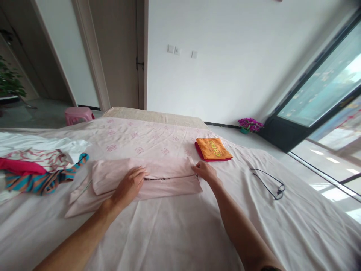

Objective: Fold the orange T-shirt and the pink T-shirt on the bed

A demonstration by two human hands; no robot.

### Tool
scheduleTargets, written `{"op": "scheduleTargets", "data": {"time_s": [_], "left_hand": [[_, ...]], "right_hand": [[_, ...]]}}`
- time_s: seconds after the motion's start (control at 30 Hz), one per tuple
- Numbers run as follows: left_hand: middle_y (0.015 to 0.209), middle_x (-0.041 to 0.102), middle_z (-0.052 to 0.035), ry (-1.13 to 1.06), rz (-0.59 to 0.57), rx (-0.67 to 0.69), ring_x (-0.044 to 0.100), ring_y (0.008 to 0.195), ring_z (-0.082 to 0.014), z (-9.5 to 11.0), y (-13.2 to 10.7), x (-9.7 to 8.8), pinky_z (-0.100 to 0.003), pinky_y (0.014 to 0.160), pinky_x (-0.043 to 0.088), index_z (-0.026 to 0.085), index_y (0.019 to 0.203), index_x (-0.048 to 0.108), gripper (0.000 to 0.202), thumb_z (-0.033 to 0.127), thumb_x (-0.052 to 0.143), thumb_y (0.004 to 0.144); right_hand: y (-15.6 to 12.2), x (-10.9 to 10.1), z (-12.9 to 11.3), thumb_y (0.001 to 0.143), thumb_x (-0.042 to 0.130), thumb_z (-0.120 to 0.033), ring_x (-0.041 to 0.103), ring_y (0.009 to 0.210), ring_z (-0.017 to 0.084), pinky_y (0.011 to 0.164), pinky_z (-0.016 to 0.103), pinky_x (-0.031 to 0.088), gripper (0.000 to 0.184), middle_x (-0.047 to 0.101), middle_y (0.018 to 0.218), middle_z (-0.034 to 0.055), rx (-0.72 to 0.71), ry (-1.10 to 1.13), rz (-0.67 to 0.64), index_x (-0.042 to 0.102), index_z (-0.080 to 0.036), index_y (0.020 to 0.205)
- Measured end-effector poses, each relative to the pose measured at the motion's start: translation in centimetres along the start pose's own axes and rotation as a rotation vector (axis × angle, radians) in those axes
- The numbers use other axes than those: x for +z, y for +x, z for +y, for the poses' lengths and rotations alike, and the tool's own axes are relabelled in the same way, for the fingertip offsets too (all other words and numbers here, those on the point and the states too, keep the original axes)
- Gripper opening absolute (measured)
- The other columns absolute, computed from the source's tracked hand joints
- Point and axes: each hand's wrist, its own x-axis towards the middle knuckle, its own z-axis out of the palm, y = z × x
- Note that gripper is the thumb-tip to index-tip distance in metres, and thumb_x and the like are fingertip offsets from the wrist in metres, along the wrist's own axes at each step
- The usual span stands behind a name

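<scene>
A pale pink garment (166,186), folded into a long strip with a dark line along its middle, lies across the pale sheet in front of me. Flat on its left half rests my left hand (134,180), fingers stretched out together. At the strip's right end, my right hand (205,171) pinches the edge of the cloth between thumb and fingers. Two loose ends of the garment spread out at the lower left. Just beyond my right hand sits a folded orange cloth with yellow lettering (213,147), on top of something red.
Rumpled clothes (42,165), white, red and striped, are heaped at the left. Dark-framed glasses (278,190) lie on the bedsheet (180,233) at the right. Beyond the bed are a pink stool (79,114), a pot of purple flowers (250,125) and a glazed door (318,101).
</scene>
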Motion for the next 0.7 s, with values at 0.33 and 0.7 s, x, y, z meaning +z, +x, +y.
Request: {"op": "scheduleTargets", "data": {"time_s": [0.33, 0.7], "left_hand": [[0.118, 0.07, -0.0091, 0.033, 0.021, 0.028, 0.06, 0.119, -0.0227, 0.1, 0.0, -0.8, -0.044, 0.107, 0.048, 0.019, 0.103, 0.07, 0.038, 0.001, 0.043, 0.082], [0.146, 0.055, -0.0059, 0.124, -0.274, 0.07, 0.044, 0.139, -0.0271, 1.9, -0.5, -2.1, -0.052, 0.116, 0.033, 0.027, 0.136, 0.057, 0.043, 0.035, 0.05, 0.094]], "right_hand": [[-0.7, 0.0, 0.7, 0.084, 0.054, -0.045, 0.062, 0.079, 0.018, 0.063, 0.025, 0.035, 0.028, 0.071, 0.086, 0.0034, -0.031, 0.034, -0.009, 0.071, -0.023, 0.084], [-2.1, 0.2, -1.6, 0.09, 0.046, -0.056, 0.064, 0.1, 0.027, 0.078, 0.033, 0.042, 0.042, 0.07, 0.108, 0.0108, -0.018, -0.114, -0.009, 0.069, -0.022, 0.094]]}}
